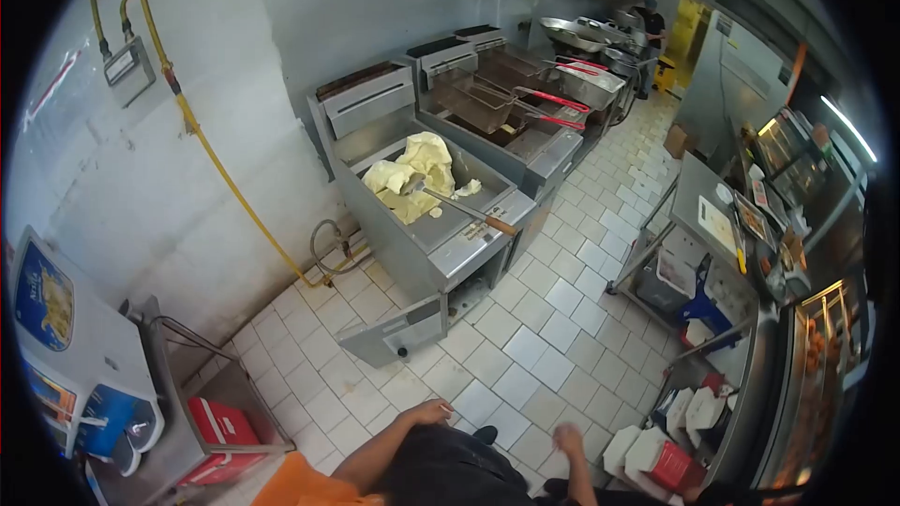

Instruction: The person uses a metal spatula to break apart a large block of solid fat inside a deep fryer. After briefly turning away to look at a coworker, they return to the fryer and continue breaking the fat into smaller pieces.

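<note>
My left hand (431,412) is low in front of my body, above the tiled floor. Its fingers are drawn together, and a small pale spot shows at the fingertips, too small to name. On the other side hangs my right hand (568,438), loosely curled, with nothing visible in it. Both hands are apart from the fryers. Ahead, a fryer (403,253) holds a large lump of pale yellow fat (427,164). A metal scraper with a wooden handle (499,225) lies across it, its blade in the fat. The fryer's lower door (394,333) hangs open.
More fryers with red-handled baskets (473,103) stand behind. A yellow gas pipe (225,164) runs down the left wall. To the right are a steel table (696,197) and a lit food display case (816,365). Far back stands a person (651,33).
</note>
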### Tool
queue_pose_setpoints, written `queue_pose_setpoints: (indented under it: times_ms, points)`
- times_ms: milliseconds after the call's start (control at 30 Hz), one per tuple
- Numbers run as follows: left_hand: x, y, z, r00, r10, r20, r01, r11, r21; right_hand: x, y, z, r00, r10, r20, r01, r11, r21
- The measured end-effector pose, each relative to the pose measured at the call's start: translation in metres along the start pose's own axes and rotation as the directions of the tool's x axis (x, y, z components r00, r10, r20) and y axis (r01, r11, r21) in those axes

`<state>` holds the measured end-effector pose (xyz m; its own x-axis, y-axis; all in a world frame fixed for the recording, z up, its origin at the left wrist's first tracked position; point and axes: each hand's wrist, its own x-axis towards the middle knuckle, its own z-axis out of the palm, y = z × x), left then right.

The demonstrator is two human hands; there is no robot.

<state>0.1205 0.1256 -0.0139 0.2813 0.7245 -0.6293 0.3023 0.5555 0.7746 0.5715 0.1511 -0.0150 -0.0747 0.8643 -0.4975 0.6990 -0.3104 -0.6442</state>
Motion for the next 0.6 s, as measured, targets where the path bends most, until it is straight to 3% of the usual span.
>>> queue_pose_setpoints:
  times_ms: [33,67,100,133,167,200,233,267,300,333,367,433,533,600]
  points:
    - [0.009,0.003,-0.002,1.0,0.003,-0.022,-0.003,1.0,-0.022,0.037,-0.037,-0.024,0.97,-0.018,-0.242,0.049,0.991,0.124]
    - [0.019,0.005,-0.007,0.999,0.004,-0.043,-0.005,0.999,-0.041,0.062,-0.097,-0.057,0.947,-0.039,-0.32,0.086,0.987,0.133]
    - [0.038,-0.005,-0.014,0.996,0.063,-0.058,-0.067,0.994,-0.081,0.095,-0.136,-0.081,0.903,-0.224,-0.367,0.216,0.974,-0.063]
    - [0.04,0.004,-0.025,0.996,0.057,-0.062,-0.062,0.994,-0.085,0.113,-0.199,-0.103,0.895,-0.249,-0.37,0.206,0.967,-0.152]
    - [0.04,0.021,-0.038,0.993,0.074,-0.093,-0.087,0.987,-0.136,0.126,-0.261,-0.121,0.92,-0.249,-0.303,0.24,0.969,-0.067]
    - [0.045,0.035,-0.052,0.988,0.093,-0.126,-0.116,0.976,-0.186,0.152,-0.302,-0.12,0.859,-0.372,-0.351,0.397,0.918,-0.001]
    - [0.056,0.043,-0.068,0.962,0.193,-0.193,-0.225,0.961,-0.163,0.168,-0.352,-0.122,0.897,-0.369,-0.244,0.395,0.916,0.066]
    - [0.063,0.059,-0.083,0.961,0.195,-0.198,-0.229,0.959,-0.169,0.196,-0.382,-0.111,0.804,-0.532,-0.265,0.542,0.84,-0.043]
    - [0.061,0.086,-0.102,0.91,0.24,-0.338,-0.33,0.913,-0.241,0.223,-0.412,-0.097,0.685,-0.679,-0.263,0.666,0.73,-0.151]
    - [0.076,0.109,-0.133,0.84,0.254,-0.479,-0.43,0.85,-0.304,0.257,-0.466,-0.077,0.582,-0.8,-0.144,0.661,0.569,-0.489]
    - [0.086,0.113,-0.152,0.843,0.241,-0.481,-0.422,0.851,-0.314,0.265,-0.49,-0.069,0.627,-0.777,-0.058,0.615,0.54,-0.575]
    - [0.111,0.122,-0.184,0.61,0.366,-0.703,-0.65,0.738,-0.18,0.299,-0.508,-0.04,0.675,-0.737,0.034,0.616,0.538,-0.576]
    - [0.111,0.163,-0.228,0.538,0.222,-0.813,-0.589,0.789,-0.175,0.327,-0.527,-0.026,0.708,-0.677,0.2,0.633,0.483,-0.605]
    - [0.101,0.192,-0.253,0.549,0.153,-0.822,-0.543,0.813,-0.211,0.334,-0.54,-0.029,0.789,-0.552,0.271,0.606,0.624,-0.493]
